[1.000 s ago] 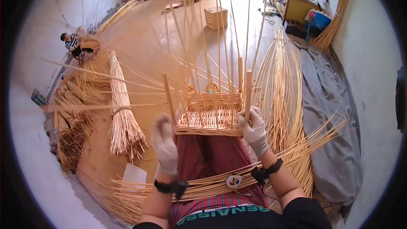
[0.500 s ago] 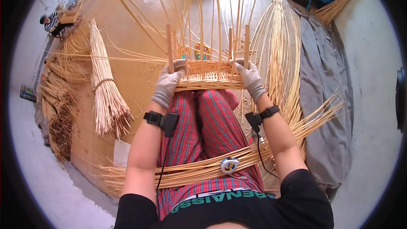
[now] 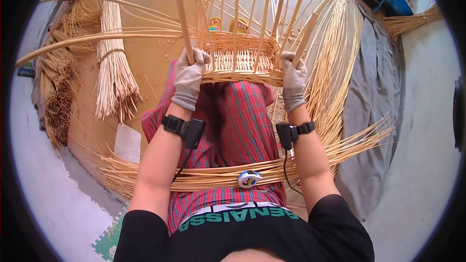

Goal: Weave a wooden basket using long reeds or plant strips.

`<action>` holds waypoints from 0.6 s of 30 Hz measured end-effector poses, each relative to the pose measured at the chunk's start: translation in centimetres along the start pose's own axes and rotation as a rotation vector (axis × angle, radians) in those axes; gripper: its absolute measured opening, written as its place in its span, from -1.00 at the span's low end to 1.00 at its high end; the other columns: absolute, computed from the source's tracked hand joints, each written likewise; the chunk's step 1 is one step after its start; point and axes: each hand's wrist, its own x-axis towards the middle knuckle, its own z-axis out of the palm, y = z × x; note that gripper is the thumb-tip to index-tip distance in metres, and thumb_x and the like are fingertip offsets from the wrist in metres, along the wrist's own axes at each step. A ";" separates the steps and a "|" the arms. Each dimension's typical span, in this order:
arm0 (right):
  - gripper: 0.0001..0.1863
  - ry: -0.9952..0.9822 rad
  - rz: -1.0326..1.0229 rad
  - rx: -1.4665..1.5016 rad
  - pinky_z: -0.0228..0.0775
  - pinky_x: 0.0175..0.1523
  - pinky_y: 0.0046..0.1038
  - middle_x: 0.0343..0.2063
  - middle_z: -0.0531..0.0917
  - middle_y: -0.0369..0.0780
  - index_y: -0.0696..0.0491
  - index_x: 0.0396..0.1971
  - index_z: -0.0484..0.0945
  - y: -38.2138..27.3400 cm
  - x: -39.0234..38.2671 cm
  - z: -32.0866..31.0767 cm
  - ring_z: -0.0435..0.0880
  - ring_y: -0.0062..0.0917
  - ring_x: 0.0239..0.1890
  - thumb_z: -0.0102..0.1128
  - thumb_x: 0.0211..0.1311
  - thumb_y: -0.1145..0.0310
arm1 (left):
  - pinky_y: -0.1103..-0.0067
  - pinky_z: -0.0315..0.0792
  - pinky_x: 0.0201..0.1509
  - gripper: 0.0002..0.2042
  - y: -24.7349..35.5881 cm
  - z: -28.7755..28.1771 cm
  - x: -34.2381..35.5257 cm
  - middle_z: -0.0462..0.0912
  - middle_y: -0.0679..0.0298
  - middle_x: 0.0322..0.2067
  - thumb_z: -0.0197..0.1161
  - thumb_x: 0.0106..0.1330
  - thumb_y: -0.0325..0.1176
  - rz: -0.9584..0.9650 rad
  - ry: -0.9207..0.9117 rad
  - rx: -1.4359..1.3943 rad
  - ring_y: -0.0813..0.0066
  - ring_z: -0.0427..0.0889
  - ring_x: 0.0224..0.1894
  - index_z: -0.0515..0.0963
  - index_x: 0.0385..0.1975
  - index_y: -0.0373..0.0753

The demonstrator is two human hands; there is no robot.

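Note:
A partly woven wicker basket sits over my knees, its long side toward me and its slatted inside showing. Tall thin stakes rise from its walls, and thicker wooden posts stand at the corners. My left hand, in a pale knitted glove, is closed round the near left corner at the foot of a post. In a matching glove, my right hand grips the near right corner by another post. A bundle of long wicker rods lies across my lap with a round tape measure on top.
A tied bundle of pale rods lies on the floor at left, beside darker bundles along the wall. Loose long rods spread at right beside a grey cloth. A blue container stands at the far right.
The basket has tipped, so more of its inside shows and its posts splay outward in view. My left knee has swung out to the left. Both hands still hold the corners.

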 end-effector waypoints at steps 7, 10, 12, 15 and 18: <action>-0.88 -0.007 -0.097 0.000 0.56 -0.05 -0.56 -0.29 0.79 -0.32 0.09 -0.25 0.77 0.3 -0.2 0.3 0.71 -0.66 -0.22 0.25 0.37 0.53 | 0.51 0.54 -0.02 -0.86 -3.6 -0.5 -0.6 0.65 0.31 -0.36 0.20 0.36 -0.64 0.144 0.142 0.071 0.52 0.64 -0.22 0.53 -0.38 -0.20; -0.87 -0.071 -0.091 0.018 0.54 -0.03 -0.57 -0.31 0.77 -0.35 0.09 -0.24 0.76 -4.6 -1.0 0.1 0.68 -0.67 -0.21 0.23 0.39 0.54 | 0.54 0.53 0.01 -0.81 1.9 0.7 -3.2 0.64 0.32 -0.36 0.17 0.30 -0.74 0.152 0.171 0.036 0.52 0.63 -0.21 0.52 -0.38 -0.22; -0.86 -0.126 -0.009 0.073 0.54 0.02 -0.58 -0.29 0.76 -0.35 0.08 -0.22 0.76 -9.0 -4.7 0.9 0.68 -0.66 -0.18 0.22 0.39 0.56 | 0.52 0.54 0.06 -0.80 6.6 0.6 -5.8 0.64 0.29 -0.32 0.18 0.29 -0.77 0.069 0.260 0.087 0.51 0.63 -0.16 0.52 -0.37 -0.25; -0.87 -0.189 -0.016 0.153 0.52 -0.05 -0.60 -0.29 0.75 -0.38 0.08 -0.20 0.75 -8.7 -8.8 0.7 0.65 -0.71 -0.22 0.23 0.40 0.56 | 0.50 0.54 0.09 -0.83 8.1 -1.2 -10.4 0.65 0.28 -0.29 0.20 0.30 -0.75 0.115 0.255 0.158 0.50 0.63 -0.14 0.51 -0.36 -0.27; -0.90 -0.151 0.033 0.130 0.52 -0.06 -0.61 -0.28 0.75 -0.38 0.10 -0.18 0.74 -4.5 -12.2 0.4 0.65 -0.72 -0.22 0.29 0.39 0.53 | 0.47 0.53 0.17 -0.77 4.8 -3.8 -13.9 0.63 0.24 -0.15 0.23 0.35 -0.68 0.182 0.277 0.359 0.45 0.62 -0.06 0.55 -0.07 -0.25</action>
